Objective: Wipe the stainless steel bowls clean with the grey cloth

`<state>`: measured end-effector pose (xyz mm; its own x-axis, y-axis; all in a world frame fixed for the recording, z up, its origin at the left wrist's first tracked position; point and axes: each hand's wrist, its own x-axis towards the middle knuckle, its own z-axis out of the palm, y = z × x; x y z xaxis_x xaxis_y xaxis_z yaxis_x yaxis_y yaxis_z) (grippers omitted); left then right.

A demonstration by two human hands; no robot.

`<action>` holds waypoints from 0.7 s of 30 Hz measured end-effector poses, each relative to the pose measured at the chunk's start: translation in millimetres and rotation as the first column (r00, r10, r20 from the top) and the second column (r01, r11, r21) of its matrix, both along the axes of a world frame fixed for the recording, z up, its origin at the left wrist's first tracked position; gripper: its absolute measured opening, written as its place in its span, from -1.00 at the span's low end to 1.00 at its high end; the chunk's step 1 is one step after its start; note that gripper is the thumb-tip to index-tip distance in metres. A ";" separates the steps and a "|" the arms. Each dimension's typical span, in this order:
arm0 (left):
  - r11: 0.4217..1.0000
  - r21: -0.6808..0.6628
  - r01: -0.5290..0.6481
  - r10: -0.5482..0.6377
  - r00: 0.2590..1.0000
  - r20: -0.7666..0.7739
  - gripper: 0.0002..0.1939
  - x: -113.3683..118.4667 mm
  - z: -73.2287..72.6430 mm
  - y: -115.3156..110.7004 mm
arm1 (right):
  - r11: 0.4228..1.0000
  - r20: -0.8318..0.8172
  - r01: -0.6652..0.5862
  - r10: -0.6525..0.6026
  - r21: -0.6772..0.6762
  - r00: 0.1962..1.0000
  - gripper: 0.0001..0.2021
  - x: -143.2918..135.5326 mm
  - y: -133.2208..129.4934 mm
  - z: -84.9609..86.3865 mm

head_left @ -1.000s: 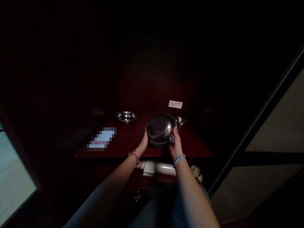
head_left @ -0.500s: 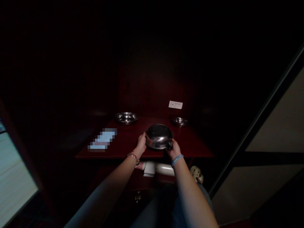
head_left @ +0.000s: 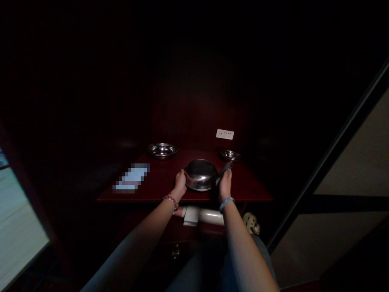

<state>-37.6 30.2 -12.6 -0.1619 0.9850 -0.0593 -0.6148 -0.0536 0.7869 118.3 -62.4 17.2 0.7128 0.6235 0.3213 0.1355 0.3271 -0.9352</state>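
Observation:
A shiny steel bowl (head_left: 201, 175) is held bottom-up over the front of the dark red desk (head_left: 161, 188). My left hand (head_left: 180, 184) grips its left rim, fingers partly hidden behind it. At the bowl's right side, my right hand (head_left: 225, 185) is closed around a crumpled grey cloth (head_left: 226, 169). Part of the cloth sticks up past the fingers, near the bowl's edge. Whether the bowl rests on the desk or is raised, I cannot tell.
A wide steel dish (head_left: 162, 151) sits at the back left, a smaller one (head_left: 230, 155) at the back right. A blurred pale flat object (head_left: 132, 178) lies left. A wall socket (head_left: 225, 134) is behind. Under the desktop are a white cylinder (head_left: 211, 217) and a spotted cream object (head_left: 251, 224).
My right hand has turned and shifted slightly right and up along the bowl's side, so the grey cloth now shows above the fingers. The bowl has moved slightly left.

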 end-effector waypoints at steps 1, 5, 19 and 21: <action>1.000 0.013 0.007 -0.007 1.000 -0.010 -0.66 -0.3 -0.9 0.3 | 1.000 0.061 -0.004 0.006 -0.025 0.998 -0.37 -0.5 0.4 -0.5; 0.999 0.037 0.025 -0.024 1.000 -0.019 -0.68 -1.7 -2.7 1.1 | 0.994 0.241 -0.091 0.103 -0.063 0.965 -0.36 -6.6 4.6 -6.4; 0.997 0.074 -0.012 0.020 0.994 -0.103 -0.64 1.4 -2.9 -0.7 | 0.962 0.383 -0.025 0.132 -0.272 0.914 -0.36 -34.2 9.7 -27.9; 0.997 0.076 -0.014 0.021 0.995 -0.092 -0.64 1.5 -3.2 -0.5 | 0.961 0.404 0.008 0.109 -0.276 0.908 -0.36 -38.2 7.5 -28.3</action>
<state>-36.1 29.7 -15.8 -0.1806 0.9831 0.0307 -0.5375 -0.1249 0.8340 80.2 -54.9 -11.0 0.5181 0.7582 0.3958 0.5165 0.0915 -0.8514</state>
